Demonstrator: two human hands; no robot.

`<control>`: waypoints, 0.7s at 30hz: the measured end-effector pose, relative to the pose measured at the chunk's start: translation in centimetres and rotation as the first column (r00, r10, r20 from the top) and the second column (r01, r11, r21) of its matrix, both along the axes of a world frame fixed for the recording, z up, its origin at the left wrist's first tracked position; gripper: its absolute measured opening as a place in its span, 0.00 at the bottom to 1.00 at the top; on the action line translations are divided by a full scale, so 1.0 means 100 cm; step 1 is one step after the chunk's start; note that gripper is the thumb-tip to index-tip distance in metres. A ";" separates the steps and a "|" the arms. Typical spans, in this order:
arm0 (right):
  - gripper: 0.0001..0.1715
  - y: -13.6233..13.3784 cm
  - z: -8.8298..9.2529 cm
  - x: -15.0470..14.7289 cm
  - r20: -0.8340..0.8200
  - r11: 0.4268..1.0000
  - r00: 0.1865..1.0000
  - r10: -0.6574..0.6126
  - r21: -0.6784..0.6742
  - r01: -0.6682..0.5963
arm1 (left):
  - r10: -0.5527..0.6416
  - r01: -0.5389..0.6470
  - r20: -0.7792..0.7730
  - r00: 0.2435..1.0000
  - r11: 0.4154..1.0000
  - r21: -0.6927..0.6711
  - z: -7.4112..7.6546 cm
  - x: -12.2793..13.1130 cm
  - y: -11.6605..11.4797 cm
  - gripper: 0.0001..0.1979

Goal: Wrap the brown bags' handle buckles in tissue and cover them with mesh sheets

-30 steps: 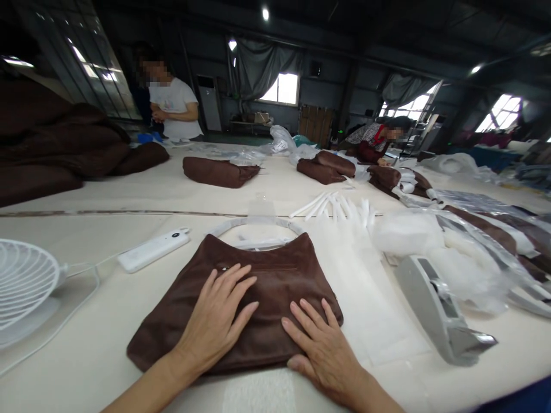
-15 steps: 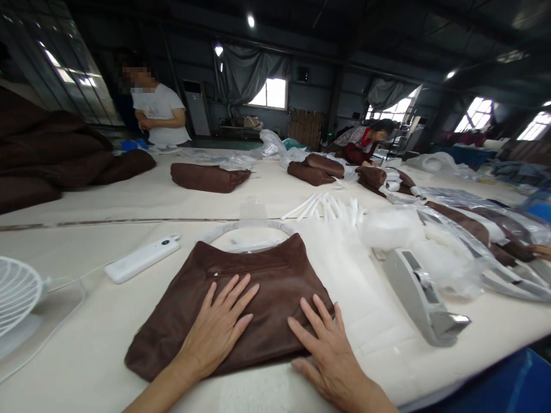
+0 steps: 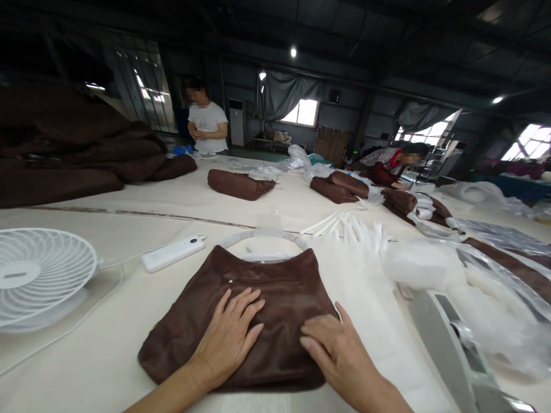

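A brown suede-like handbag (image 3: 262, 287) lies flat on the cream table (image 3: 129, 229), zip pocket up, its wrapped white handle (image 3: 267, 235) arching at the far side. My left hand (image 3: 230, 338) rests flat on the bag's middle, fingers stretched out. On the bag's right lower part lies my right hand (image 3: 340, 350), fingers extended and held close together, pointing left.
A white fan (image 3: 41, 275) stands at the left, a white power bank (image 3: 172, 252) beside the bag. A grey tape dispenser (image 3: 451, 350) and clear plastic wrap (image 3: 422, 264) lie at the right. Folded brown bags (image 3: 239, 184) and two other people are across the table.
The camera has swung left and up. My right hand has turned so its fingers point left across the bag instead of forward. My left hand stays flat on the bag.
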State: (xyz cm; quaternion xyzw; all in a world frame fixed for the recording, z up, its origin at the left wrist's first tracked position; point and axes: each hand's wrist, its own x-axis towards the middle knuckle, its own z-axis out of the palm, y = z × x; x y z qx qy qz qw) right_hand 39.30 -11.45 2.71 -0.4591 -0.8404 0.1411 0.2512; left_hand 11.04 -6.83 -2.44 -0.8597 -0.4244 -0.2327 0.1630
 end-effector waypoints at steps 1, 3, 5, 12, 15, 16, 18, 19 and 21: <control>0.14 0.017 0.010 -0.006 -0.115 0.999 0.993 -0.022 -0.028 0.019 | -0.001 0.001 0.008 1.000 1.000 0.000 0.000 0.000 0.000 0.18; 0.16 0.058 0.023 -0.019 -0.327 0.992 0.941 -0.092 -0.115 0.057 | -0.006 0.006 0.015 1.000 1.000 -0.006 -0.002 0.000 -0.001 0.20; 0.18 0.105 0.028 -0.035 -0.446 0.958 0.870 -0.211 -0.269 0.095 | -0.003 0.003 0.019 1.000 1.000 -0.005 -0.004 -0.001 -0.001 0.21; 0.16 0.246 -0.006 -0.087 -0.374 0.783 0.785 -0.494 -0.584 0.215 | -0.010 0.010 -0.005 1.000 0.995 0.096 -0.007 -0.005 -0.001 0.23; 0.15 0.280 -0.024 -0.099 -0.344 0.721 0.754 -0.560 -0.650 0.239 | -0.024 0.025 -0.009 1.000 0.991 0.130 -0.007 -0.005 0.001 0.22; 0.16 0.287 -0.029 -0.101 -0.346 0.708 0.742 -0.574 -0.664 0.238 | -0.031 0.032 -0.009 0.999 0.991 0.133 -0.006 -0.005 0.001 0.21; 0.16 0.299 -0.036 -0.104 -0.364 0.693 0.719 -0.592 -0.686 0.223 | -0.042 0.043 -0.006 0.999 0.991 0.130 -0.007 -0.006 0.002 0.21; 0.16 0.303 -0.039 -0.104 -0.378 0.688 0.707 -0.598 -0.694 0.210 | -0.047 0.046 -0.002 0.999 0.991 0.127 -0.007 -0.006 0.003 0.21; 0.15 0.308 -0.042 -0.102 -0.415 0.685 0.683 -0.602 -0.707 0.174 | -0.052 0.051 0.005 0.999 0.992 0.115 -0.008 -0.007 0.003 0.21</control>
